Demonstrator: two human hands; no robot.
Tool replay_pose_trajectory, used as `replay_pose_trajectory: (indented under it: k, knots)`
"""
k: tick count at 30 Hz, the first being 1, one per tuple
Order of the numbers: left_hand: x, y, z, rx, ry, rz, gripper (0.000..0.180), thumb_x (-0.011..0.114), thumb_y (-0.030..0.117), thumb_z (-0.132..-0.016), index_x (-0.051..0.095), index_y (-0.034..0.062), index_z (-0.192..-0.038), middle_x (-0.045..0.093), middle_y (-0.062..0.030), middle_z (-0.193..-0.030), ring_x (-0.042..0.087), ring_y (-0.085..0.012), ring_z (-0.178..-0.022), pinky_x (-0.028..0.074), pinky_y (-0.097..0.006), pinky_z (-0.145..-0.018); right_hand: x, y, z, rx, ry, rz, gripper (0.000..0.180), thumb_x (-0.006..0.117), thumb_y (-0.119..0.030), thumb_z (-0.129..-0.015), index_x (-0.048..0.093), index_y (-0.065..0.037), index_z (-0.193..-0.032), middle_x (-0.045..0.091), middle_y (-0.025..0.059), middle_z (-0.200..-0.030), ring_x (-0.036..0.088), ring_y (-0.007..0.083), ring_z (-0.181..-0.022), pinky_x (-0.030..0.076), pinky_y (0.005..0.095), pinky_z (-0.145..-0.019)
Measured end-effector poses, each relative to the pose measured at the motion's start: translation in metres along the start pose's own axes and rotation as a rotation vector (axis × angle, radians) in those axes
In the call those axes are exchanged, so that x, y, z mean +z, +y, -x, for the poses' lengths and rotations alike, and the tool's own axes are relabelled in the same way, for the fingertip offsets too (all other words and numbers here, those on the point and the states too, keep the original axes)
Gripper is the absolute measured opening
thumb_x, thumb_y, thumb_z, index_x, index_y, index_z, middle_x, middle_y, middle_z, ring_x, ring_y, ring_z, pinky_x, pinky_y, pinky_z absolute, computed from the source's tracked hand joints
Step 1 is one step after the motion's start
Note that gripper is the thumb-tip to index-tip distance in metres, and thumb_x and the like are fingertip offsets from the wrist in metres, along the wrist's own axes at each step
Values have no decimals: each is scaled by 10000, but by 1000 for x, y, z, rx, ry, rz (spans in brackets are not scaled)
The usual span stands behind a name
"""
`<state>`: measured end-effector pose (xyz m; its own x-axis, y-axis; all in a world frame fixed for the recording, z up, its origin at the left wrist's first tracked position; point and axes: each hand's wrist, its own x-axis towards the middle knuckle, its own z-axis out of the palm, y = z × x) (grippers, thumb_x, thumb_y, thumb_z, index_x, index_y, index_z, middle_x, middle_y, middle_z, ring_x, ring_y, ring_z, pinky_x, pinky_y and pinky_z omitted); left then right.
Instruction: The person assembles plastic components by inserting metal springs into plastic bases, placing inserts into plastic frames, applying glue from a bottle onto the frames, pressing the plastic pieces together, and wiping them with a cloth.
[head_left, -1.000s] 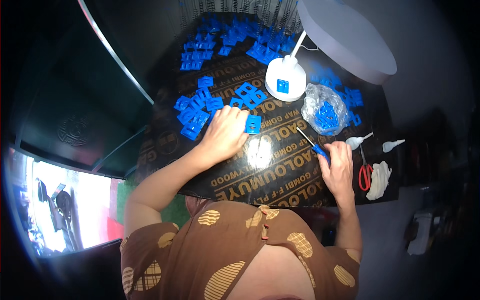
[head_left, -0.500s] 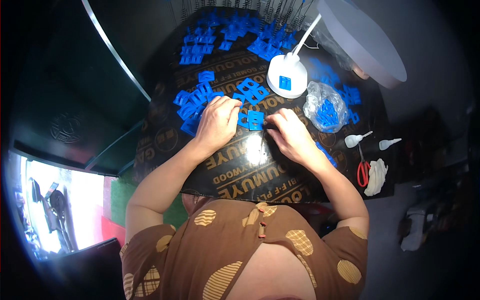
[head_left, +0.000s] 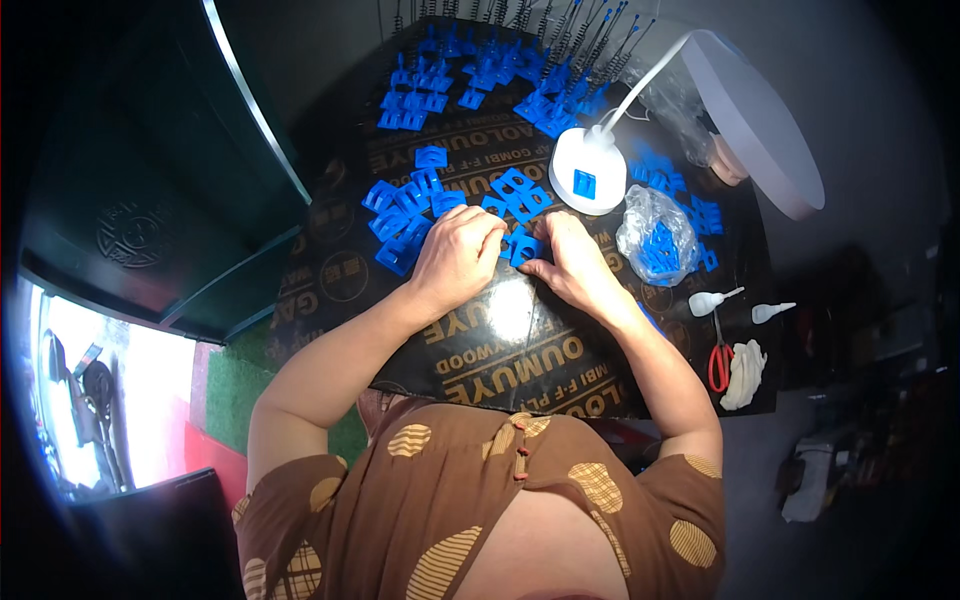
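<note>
A square blue plastic piece [head_left: 523, 249] with an opening in it lies tilted between my hands, above the black printed board. My right hand [head_left: 580, 262] pinches its right edge between thumb and fingers. Close on its left side is my left hand [head_left: 458, 258], fingers curled together; what its fingertips hold is hidden. Just beyond the hands lies a small group of similar blue pieces [head_left: 522, 195]. A looser heap of blue pieces [head_left: 405, 205] sits beyond and left of my left hand.
A white lamp [head_left: 588, 185] stands beyond my right hand, a blue piece on its base. Right of it lie a clear bag [head_left: 658, 240] of blue parts, red-handled scissors [head_left: 720, 367], small white nozzle bottles [head_left: 708, 302] and a whitish cloth [head_left: 743, 375]. Blue bases with black springs [head_left: 560, 95] fill the far edge.
My right hand has closed on the blue piece, which now tilts up from the board. My left hand has come nearer to it. The whole view has shifted slightly.
</note>
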<state>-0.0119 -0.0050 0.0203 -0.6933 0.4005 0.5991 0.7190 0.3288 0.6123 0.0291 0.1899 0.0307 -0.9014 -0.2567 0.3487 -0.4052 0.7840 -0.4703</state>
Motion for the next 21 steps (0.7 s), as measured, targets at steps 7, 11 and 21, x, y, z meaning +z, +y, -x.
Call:
replay_pose_trajectory:
  k: [7,11,21]
  knots:
    - [2,1,-2,5,16,47,80,594,4,-835,663,-33,-856,655,-135,-774,621,-268,-718,491,-348,-669,-4,-3,9,389,79,-608,125,651,-80,-850,553,-10,-820,576,25,-651,498,96,-549,391,258,-510]
    - [12,8,2,-277,-75,335,144,560,63,-897,671,-29,-893,679,-91,-786,623,-171,-675,495,-306,-630,-17,-12,13,527,116,-887,98,639,-94,-862,585,-12,-862,571,-16,-684,464,26,-572,373,191,-505]
    - [19,21,-23,-730,-335,1039,230,519,172,-944,618,-35,-968,687,-120,-803,605,-90,-603,483,-199,-542,-15,1,21,447,318,-907,88,625,-71,-863,594,3,-901,591,-2,-709,488,31,-571,394,179,-514]
